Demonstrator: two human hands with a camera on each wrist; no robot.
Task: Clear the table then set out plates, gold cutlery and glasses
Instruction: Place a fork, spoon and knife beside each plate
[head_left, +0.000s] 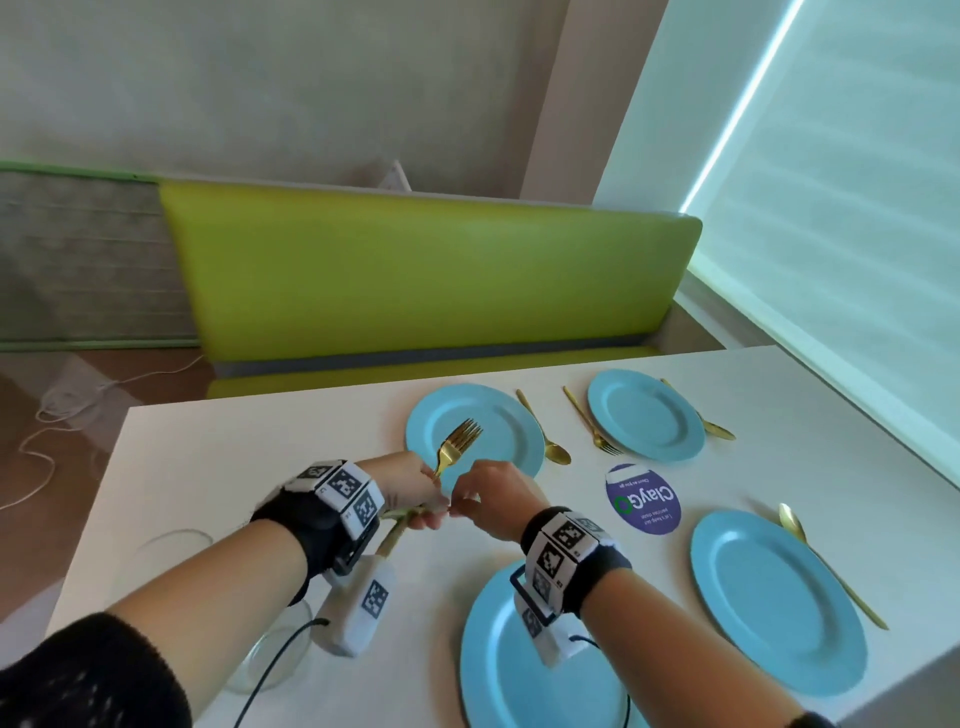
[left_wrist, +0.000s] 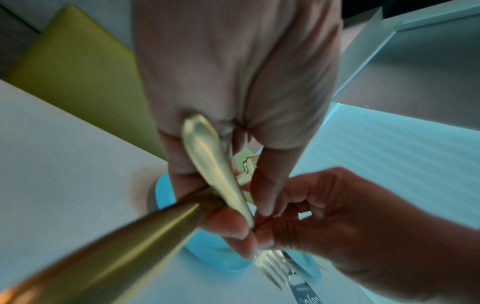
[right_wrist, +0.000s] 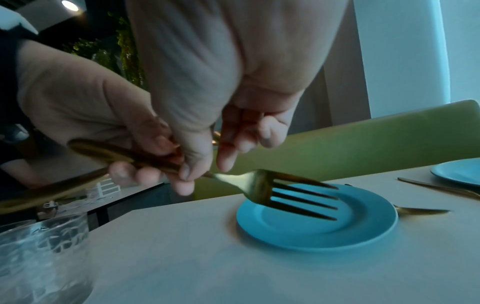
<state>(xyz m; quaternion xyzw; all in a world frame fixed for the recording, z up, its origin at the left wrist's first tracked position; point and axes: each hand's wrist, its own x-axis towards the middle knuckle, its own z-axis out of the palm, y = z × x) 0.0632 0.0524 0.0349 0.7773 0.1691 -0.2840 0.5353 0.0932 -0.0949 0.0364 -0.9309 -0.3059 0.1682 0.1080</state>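
Observation:
My left hand (head_left: 426, 512) grips a bunch of gold cutlery (left_wrist: 213, 168) above the white table (head_left: 234, 467). A gold fork (head_left: 460, 436) sticks out of that bunch, its tines over the far left blue plate (head_left: 498, 415). My right hand (head_left: 460, 506) pinches the fork's neck between thumb and forefinger right beside the left fingers; in the right wrist view this hand (right_wrist: 205, 172) holds the fork (right_wrist: 298, 197) above the plate (right_wrist: 311, 232). How many pieces the left hand (left_wrist: 249, 216) holds is hidden.
Three more blue plates lie at the far right (head_left: 647, 415), near right (head_left: 779, 603) and near middle (head_left: 519, 665), with gold spoons (head_left: 545, 436) and a fork (head_left: 592, 421) beside them. A glass (head_left: 270, 660) stands under my left forearm. A purple sticker (head_left: 643, 499) marks the table's middle; a green bench (head_left: 415, 275) lies beyond.

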